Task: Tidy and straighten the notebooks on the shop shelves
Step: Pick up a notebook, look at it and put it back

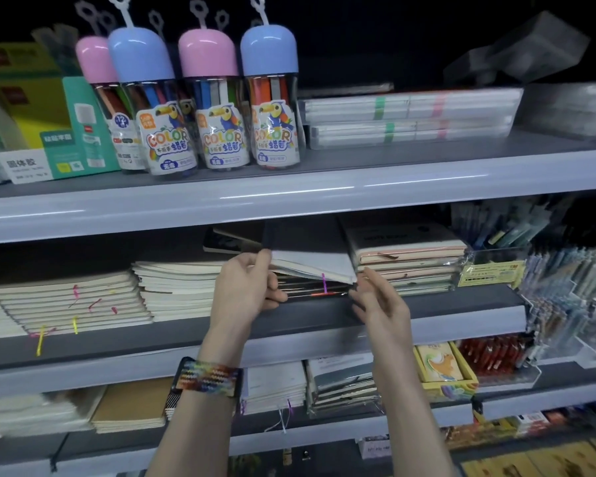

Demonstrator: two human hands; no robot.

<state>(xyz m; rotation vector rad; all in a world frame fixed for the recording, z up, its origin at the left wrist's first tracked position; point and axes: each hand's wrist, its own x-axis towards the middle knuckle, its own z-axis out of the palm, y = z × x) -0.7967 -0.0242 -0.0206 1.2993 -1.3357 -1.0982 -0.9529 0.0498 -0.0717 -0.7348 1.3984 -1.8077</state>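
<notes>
Grey shop shelves hold stationery. On the middle shelf, between paler stacks, a dark-covered notebook with white page edges and a purple ribbon tilts up off a dark pile. The left hand has its grip clamped on the notebook's left edge. The right hand meets the right corner; whether its grip is closed, I cannot tell. Crayon tubs above read "COLOR".

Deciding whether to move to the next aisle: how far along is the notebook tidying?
Done: the pink stack looks squared. In hand: the left hand lifts the grey notebook off the dark stack, and the right hand touches its corner. Remaining: the fanned stack and the skewed lower-shelf pile.
</notes>
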